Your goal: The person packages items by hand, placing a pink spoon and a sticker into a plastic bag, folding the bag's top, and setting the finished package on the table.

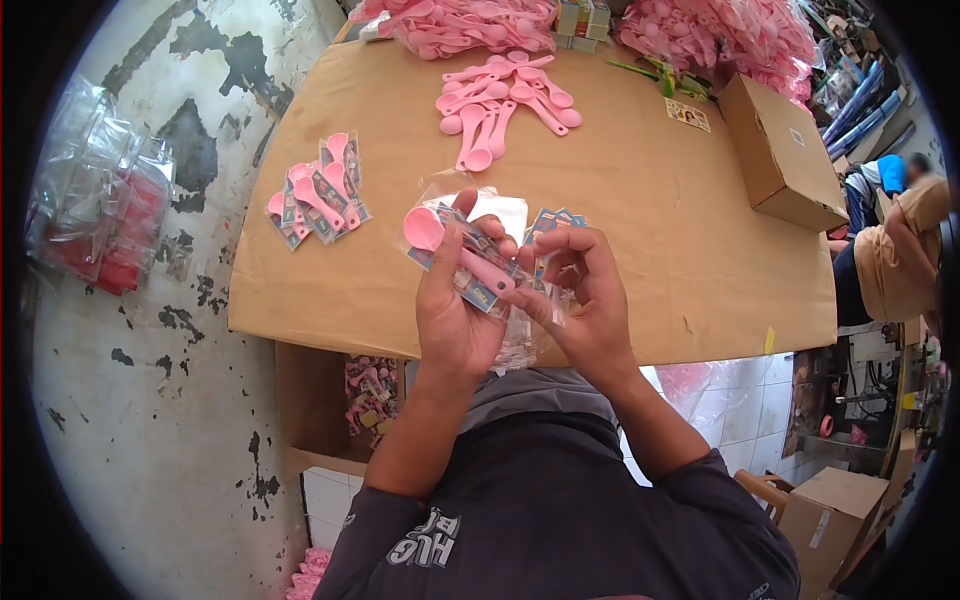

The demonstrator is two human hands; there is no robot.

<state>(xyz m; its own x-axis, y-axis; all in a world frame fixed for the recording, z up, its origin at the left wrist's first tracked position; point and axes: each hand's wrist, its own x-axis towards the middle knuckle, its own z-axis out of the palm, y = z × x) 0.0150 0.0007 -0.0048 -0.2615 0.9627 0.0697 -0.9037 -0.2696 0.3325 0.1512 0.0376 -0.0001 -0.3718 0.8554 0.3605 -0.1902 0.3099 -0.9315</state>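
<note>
My left hand (455, 315) is closed around a clear plastic packet holding a pink measuring spoon (488, 270) and a blue printed card (474, 292). The spoon lies slanted, bowl at the upper left and handle end toward my right hand. At the packet's right end, my right hand (598, 315) has its thumb on the plastic and its fingers curled. Whether those fingers pinch the film firmly is hard to see. Behind the hands, partly covered, lie more blue cards (556, 218) and a white sheet (503, 213). Clear bags (517, 345) rest at the table's front edge.
Packed spoons (318, 195) lie left on the brown table (660, 250). Loose pink spoons (495, 105) are piled farther back, before large bags of spoons (470, 25). A cardboard box (785, 150) stands right, with green scissors (660, 75) nearby. Another person (895, 250) sits far right.
</note>
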